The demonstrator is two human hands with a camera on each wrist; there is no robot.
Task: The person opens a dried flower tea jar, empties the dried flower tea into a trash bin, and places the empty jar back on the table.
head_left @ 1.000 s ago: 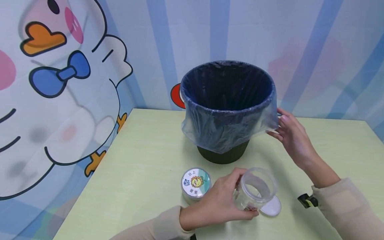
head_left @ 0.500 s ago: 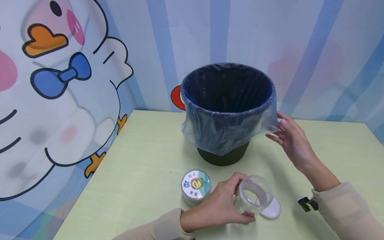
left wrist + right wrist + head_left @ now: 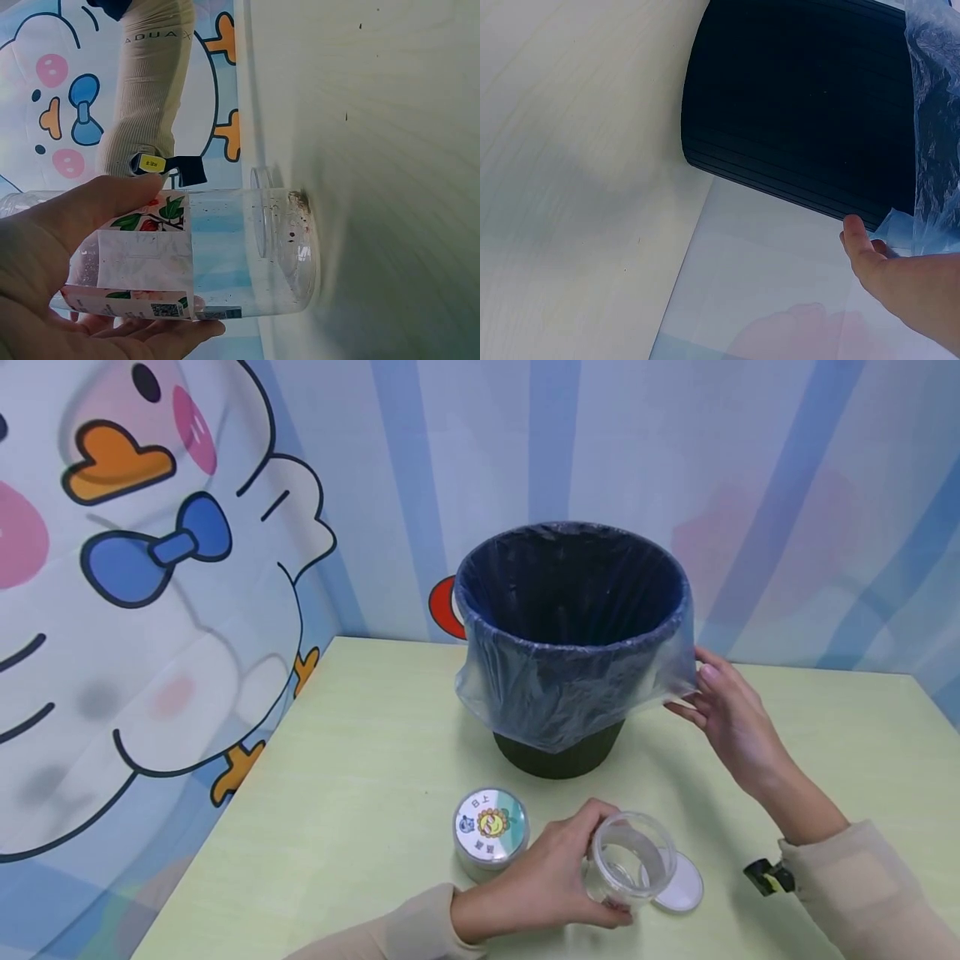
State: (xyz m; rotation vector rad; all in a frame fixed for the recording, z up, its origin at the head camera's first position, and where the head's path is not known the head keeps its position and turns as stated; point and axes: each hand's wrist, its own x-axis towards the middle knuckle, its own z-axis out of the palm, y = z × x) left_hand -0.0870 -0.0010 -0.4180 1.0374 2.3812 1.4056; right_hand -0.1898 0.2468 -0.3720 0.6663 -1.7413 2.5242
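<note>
My left hand (image 3: 543, 881) grips a clear plastic jar (image 3: 630, 860) around its side. The jar's open mouth faces up, and its label (image 3: 146, 262) shows leaves and red fruit in the left wrist view. Small dark specks lie near its base, which is close to the tabletop; whether it touches, I cannot tell. My right hand (image 3: 738, 727) rests with its fingertips against the right side of a black bin (image 3: 555, 756), at the hanging edge of its clear liner bag (image 3: 555, 693). Some right fingers are hidden behind the bag.
A round tub with a printed sunflower lid (image 3: 491, 827) stands left of the jar, by my left wrist. A round white lid (image 3: 681, 883) lies on the pale table (image 3: 360, 760) right of the jar. Behind the table hangs a cartoon backdrop (image 3: 622, 443).
My left hand has lowered the jar and moved it slightly left. The right hand has kept its place at the bin. The whole head view has shifted slightly.
</note>
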